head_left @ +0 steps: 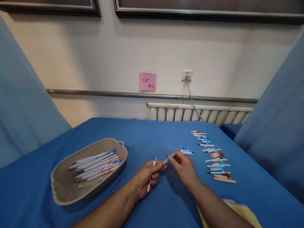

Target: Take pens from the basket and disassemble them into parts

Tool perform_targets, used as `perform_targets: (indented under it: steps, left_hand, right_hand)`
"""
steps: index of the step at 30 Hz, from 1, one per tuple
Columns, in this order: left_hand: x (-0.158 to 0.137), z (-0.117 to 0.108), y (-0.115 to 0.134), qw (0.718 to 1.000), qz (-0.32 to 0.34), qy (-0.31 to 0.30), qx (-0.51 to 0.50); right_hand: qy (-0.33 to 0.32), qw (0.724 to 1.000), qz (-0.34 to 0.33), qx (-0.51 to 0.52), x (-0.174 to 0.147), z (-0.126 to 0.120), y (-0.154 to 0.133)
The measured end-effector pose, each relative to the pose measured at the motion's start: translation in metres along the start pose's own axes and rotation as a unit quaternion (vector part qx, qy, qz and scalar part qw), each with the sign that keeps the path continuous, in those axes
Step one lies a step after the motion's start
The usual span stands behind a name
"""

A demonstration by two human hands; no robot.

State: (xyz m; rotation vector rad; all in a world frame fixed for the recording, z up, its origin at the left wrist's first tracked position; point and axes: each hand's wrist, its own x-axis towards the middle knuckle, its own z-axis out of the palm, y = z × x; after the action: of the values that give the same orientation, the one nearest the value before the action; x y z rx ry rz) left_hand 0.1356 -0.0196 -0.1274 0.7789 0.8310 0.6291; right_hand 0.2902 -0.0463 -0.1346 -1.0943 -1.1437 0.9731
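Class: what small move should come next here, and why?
Perhaps the right hand should draw the teal piece clear: both hands' fingers meet at it, the left hand also grips a white stick, and similar parts lie to the right.

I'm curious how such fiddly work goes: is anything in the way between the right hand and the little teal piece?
Nothing visible: the right hand is on the teal piece. The white stick in the left hand lies to one side, not between them.
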Motion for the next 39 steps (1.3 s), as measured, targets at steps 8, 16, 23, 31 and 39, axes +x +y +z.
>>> perform_targets:
  steps: [8,16,23,31,39]
  left_hand:
    - [0.003,-0.003,-0.001,1.000,-0.007,0.002,-0.001]
    - [0.001,0.000,-0.001,0.997,0.026,0.025,0.065]
    - [0.003,0.000,-0.002,0.992,0.051,0.044,0.103]
    - [0.001,0.003,0.000,0.986,0.057,0.047,0.152]
    - [-0.001,0.007,-0.001,0.979,0.040,0.048,0.196]
  right_hand:
    - [0.021,0.996,0.049,0.065,0.006,-0.007,0.005]
    - [0.024,0.960,0.186,0.207,0.006,-0.014,0.004]
    - [0.013,0.945,0.215,0.246,0.009,-0.018,0.008]
    - [0.011,0.957,0.198,0.211,0.008,-0.015,0.006]
    - [0.009,0.997,0.070,0.015,0.007,-0.008,0.015]
